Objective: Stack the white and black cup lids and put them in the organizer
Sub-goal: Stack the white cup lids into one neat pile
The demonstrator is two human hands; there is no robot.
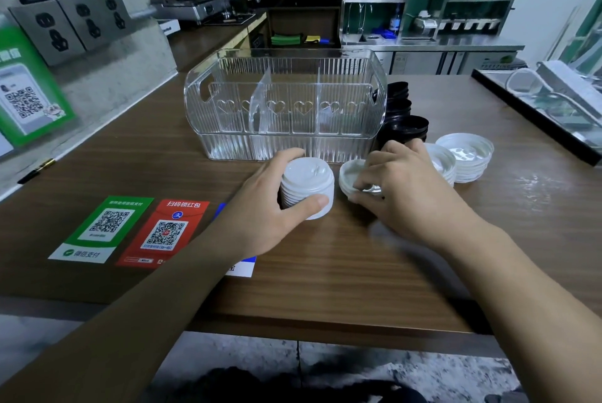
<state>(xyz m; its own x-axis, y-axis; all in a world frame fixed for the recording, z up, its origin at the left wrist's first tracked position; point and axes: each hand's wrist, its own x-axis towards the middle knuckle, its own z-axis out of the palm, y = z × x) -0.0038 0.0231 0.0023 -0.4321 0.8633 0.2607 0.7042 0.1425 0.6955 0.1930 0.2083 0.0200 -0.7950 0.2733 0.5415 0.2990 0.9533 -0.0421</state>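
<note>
— Head view first: why do we keep our left hand (277, 207) wrapped around the dome-up white stack (308, 187)?

— To steady it, we judge. Thumb in front, fingers (290, 155) curled behind, clamped on its sides, so it stays square on the table (325, 272) while more lids come.

— And our right hand (400, 187)?

— It reaches over the small upturned white pile (353, 174) just beside; fingertips pinched on the rim, wrist low, forearm angled in from the right.

— Where's everything else?

— 2 more white stacks (465, 158) sit right of that hand, the black lids (404, 129) behind them against the clear organizer (283, 102), which holds nothing yet. It stands close behind the stacks, probably for a short carry.
</note>
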